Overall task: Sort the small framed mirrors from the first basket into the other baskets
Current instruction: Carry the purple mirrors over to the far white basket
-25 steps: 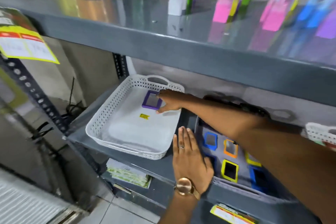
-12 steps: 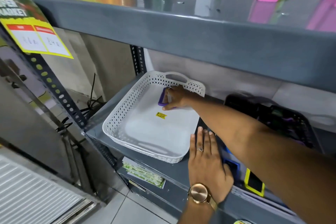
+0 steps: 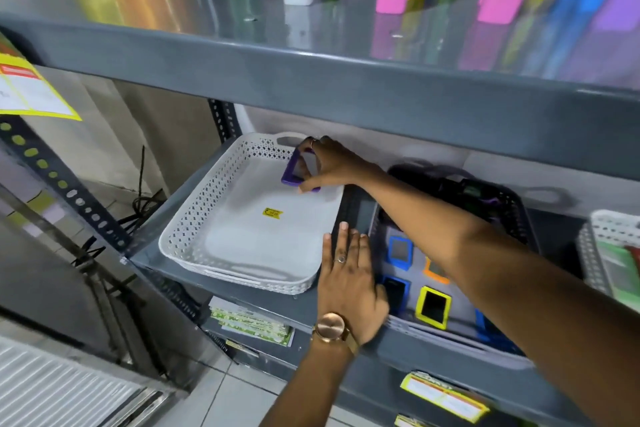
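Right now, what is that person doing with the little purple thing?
A person is sorting small framed mirrors on a shelf. The right hand holds a purple-framed mirror tilted up on its edge at the back of the white basket. The left hand lies flat on the shelf beside the grey basket, where blue, orange and yellow mirrors wait.

white basket [image 3: 194, 218]: white, diamond-perforated walls; yellow sticker [image 3: 272, 212] on floor.
held mirror [image 3: 290, 173]: purple frame, at 12 o'clock in the white basket.
grey basket [image 3: 450, 350]: grey; blue mirror [image 3: 400, 250], orange mirror [image 3: 434, 272], yellow mirror [image 3: 433, 307] inside.
shelf [image 3: 311, 73]: glossy grey.
watch [image 3: 329, 328]: rose gold.
price tag [image 3: 31, 94]: yellow, red and white.
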{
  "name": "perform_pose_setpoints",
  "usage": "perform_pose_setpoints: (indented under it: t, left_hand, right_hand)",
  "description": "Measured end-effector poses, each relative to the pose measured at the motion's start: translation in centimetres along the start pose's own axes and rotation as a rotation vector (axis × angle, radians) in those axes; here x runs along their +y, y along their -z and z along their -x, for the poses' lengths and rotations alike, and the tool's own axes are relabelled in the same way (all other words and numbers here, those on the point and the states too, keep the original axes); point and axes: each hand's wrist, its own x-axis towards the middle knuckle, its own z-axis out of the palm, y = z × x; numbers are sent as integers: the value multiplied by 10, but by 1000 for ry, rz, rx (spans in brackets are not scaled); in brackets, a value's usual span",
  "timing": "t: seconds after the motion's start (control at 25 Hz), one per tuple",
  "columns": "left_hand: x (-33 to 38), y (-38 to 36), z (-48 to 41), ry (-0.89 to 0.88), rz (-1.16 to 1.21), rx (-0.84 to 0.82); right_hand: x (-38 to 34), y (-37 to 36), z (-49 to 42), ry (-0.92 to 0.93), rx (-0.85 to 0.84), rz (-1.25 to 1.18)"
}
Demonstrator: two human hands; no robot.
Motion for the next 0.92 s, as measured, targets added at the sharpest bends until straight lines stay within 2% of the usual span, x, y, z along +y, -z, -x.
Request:
perform_pose_setpoints:
  t: [0.2, 0.28, 0.48, 0.56, 0.72, 0.92]
  left_hand:
    - [-2, 2, -2, -39, -85, -33]
    - [-3, 1, -4, -55, -81, -33]
    - [0, -7, -6, -84, -49, -15]
    - [-2, -9, -8, -80, -61, -42]
    - [-6, -1, -6, -78, -77, -90]
    - [-5, 4, -2, -29, -84, -115]
  right_hand:
    - [48, 44, 97, -139, 192, 0]
    - [73, 58, 158, -268, 267, -5]
    - [131, 74, 335, -564, 321, 69]
    - [150, 75, 383, -680, 303, 90]
    - [166, 75, 424, -825, 142, 34]
    - [180, 49, 428, -800, -11, -87]
